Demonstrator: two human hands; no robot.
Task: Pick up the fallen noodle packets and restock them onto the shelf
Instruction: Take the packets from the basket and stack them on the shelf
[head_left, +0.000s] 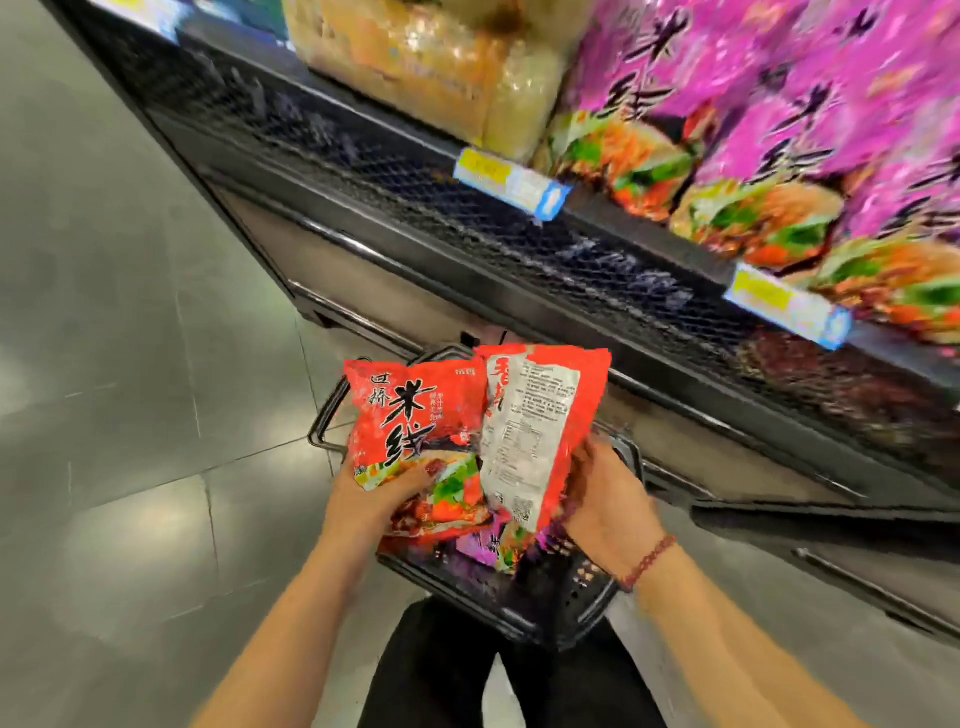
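The person is holding two red noodle packets above a black basket (584, 584). The left hand (371, 496) is gripping the first red packet (410, 415) by its lower edge, the thumb lying across the printed front and the other fingers curling behind it, out of sight. The right hand (610, 501) is clasping the second red packet (537, 410) from its right side; this one is showing its white printed back, and how the fingers behind it are lying cannot be told. The two packets are overlapping between the thumbs. Just below the fingers, a purple packet (488, 545) is lying in the basket. A beaded bracelet (649, 561) is sitting on the right wrist. Well above and to the right of the fingers, the shelf (649, 249) is carrying blurred pink packets (779, 104) and pale orange packs (441, 57), with price tags (511, 182) along its edge.
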